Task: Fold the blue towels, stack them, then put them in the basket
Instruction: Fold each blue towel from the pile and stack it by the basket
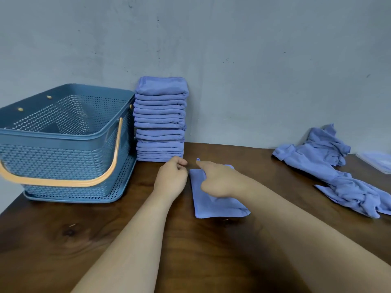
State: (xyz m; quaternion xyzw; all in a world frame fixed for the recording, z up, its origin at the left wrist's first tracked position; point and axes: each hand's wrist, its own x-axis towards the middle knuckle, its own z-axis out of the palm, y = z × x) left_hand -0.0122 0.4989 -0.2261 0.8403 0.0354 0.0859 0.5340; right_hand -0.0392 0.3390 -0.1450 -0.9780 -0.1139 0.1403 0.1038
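Note:
A folded blue towel (213, 205) lies on the wooden table (84, 240) in front of me. My right hand (218, 180) rests on its far half, index finger stretched toward the far corner. My left hand (171, 178) sits just left of the towel with fingers curled; what it pinches, if anything, is hidden. A tall stack of folded blue towels (160, 119) stands against the wall behind my hands. The blue perforated basket (63, 140) with an orange handle stands left of the stack, holding no towels that I can see.
A heap of unfolded blue towels (338, 170) sprawls on the table's right side. A pale flat object (378, 161) lies at the far right edge. A grey wall (232, 70) closes the back of the table.

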